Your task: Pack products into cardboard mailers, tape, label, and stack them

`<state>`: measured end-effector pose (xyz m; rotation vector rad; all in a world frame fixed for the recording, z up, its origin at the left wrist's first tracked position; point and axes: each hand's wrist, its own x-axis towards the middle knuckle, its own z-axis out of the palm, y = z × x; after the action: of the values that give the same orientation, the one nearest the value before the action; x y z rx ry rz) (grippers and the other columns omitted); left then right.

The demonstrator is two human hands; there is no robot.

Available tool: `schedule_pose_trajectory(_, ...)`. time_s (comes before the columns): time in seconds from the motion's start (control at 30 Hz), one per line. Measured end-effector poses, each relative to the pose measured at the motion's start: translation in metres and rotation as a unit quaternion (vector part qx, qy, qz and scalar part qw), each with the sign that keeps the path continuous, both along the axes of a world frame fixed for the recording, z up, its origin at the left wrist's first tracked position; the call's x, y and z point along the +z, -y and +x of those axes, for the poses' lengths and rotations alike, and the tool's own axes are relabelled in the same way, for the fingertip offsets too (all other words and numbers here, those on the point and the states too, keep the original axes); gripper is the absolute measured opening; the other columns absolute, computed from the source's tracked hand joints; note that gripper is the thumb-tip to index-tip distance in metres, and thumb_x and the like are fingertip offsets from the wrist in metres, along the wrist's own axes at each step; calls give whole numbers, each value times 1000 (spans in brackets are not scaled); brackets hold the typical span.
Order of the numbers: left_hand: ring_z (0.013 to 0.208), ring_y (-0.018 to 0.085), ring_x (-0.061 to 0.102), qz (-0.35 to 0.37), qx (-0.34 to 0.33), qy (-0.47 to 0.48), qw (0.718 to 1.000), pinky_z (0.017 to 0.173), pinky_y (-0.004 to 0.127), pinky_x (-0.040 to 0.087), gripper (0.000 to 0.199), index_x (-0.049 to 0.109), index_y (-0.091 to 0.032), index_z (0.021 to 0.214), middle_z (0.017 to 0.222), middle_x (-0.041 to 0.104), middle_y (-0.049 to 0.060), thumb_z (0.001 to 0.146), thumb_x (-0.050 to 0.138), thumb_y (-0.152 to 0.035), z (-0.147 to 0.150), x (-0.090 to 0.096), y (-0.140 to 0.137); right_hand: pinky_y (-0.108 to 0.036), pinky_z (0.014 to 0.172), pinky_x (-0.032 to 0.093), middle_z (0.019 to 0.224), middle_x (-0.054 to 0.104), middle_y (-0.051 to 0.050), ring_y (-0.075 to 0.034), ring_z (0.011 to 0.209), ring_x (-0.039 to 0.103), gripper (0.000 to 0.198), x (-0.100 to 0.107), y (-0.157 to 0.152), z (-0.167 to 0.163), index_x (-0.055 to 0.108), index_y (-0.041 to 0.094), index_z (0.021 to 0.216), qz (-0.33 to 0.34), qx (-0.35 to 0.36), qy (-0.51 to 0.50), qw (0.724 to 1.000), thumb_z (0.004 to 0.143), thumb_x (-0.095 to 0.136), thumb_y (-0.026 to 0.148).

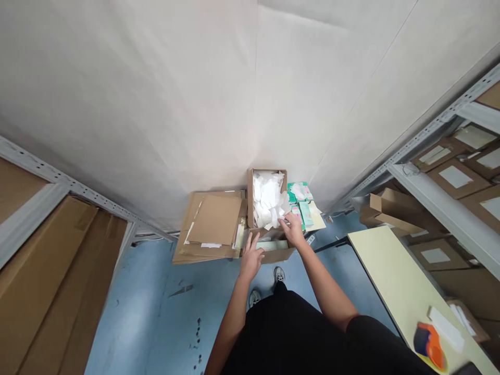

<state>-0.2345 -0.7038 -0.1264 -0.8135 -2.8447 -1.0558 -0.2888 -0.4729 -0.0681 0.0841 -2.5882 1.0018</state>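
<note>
A carton (250,200) against the wall is heaped with crumpled white paper pieces (269,200). In front of it sits a second open cardboard box (278,255) with pale contents partly hidden by my hands. At that box's left side is my left hand (251,258), its fingers apart. My right hand (294,230) reaches over the box's far right corner, fingers drawn together beside the lowest paper pieces. Whatever lies between those fingers is too small to make out. Green and white packets (305,212) lie just right of the paper-filled carton.
Flat cardboard sheets (214,219) are stacked to the left. Metal shelving with cartons (455,177) rises on the right, and tall cartons (58,271) fill the left rack. A pale table (385,265) at right holds an orange tape dispenser (434,346). The floor (156,312) is blue.
</note>
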Motion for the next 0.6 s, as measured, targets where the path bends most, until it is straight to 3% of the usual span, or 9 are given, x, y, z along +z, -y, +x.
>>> schedule_pose_trajectory(0.07, 160, 35, 14, -1, 1, -4, 1000, 117, 59, 42, 20, 74, -20, 85, 169, 32, 5, 87, 59, -7, 0, -2, 1, -30, 80, 47, 89, 63, -7, -21, 85, 59, 25, -8, 1, 25, 70, 19, 91, 0, 7, 8, 1000, 101, 53, 36)
schedule_pose_trajectory(0.17, 160, 35, 14, -6, 2, -19, 1000, 120, 59, 40, 19, 74, -21, 85, 169, 32, 3, 87, 61, -8, 1, -4, 0, -33, 85, 50, 96, 69, -9, -23, 91, 65, 26, -23, 2, 47, 75, 18, 95, 12, 46, 109, 993, 100, 57, 38)
schedule_pose_trajectory(0.27, 159, 35, 16, -17, -7, -32, 999, 120, 57, 41, 18, 73, -20, 80, 169, 32, 2, 88, 62, -10, 2, -4, -4, -36, 93, 53, 112, 75, -12, -26, 104, 69, 32, -30, -1, 56, 77, 19, 109, 5, 142, 243, 960, 94, 67, 45)
schedule_pose_trajectory(0.33, 159, 36, 16, -24, -16, -37, 999, 118, 57, 42, 17, 73, -21, 80, 169, 33, 2, 88, 61, -10, 4, -3, -8, -38, 97, 53, 125, 73, -13, -29, 114, 68, 43, -26, -5, 60, 73, 20, 124, 22, 176, 287, 941, 90, 73, 46)
schedule_pose_trajectory(0.43, 159, 35, 16, -31, -25, -40, 998, 118, 57, 42, 18, 73, -21, 82, 169, 32, 3, 89, 60, -10, 8, 0, -17, -39, 99, 53, 131, 72, -14, -32, 118, 69, 53, -9, -16, 70, 69, 23, 134, 88, 142, 291, 942, 86, 78, 43)
schedule_pose_trajectory(0.5, 159, 35, 16, -36, -33, -44, 998, 118, 57, 42, 18, 72, -20, 82, 169, 31, 4, 90, 59, -10, 10, 2, -28, -38, 95, 55, 128, 73, -12, -32, 113, 71, 49, 5, -27, 80, 70, 25, 133, 116, 114, 268, 950, 87, 78, 41)
schedule_pose_trajectory(0.6, 159, 36, 15, -45, -52, -51, 996, 117, 60, 41, 20, 72, -20, 82, 169, 32, 5, 91, 57, -11, 16, 4, -54, -35, 89, 57, 120, 76, -9, -27, 102, 74, 36, 20, -54, 99, 72, 25, 128, 106, 78, 206, 970, 93, 70, 37)
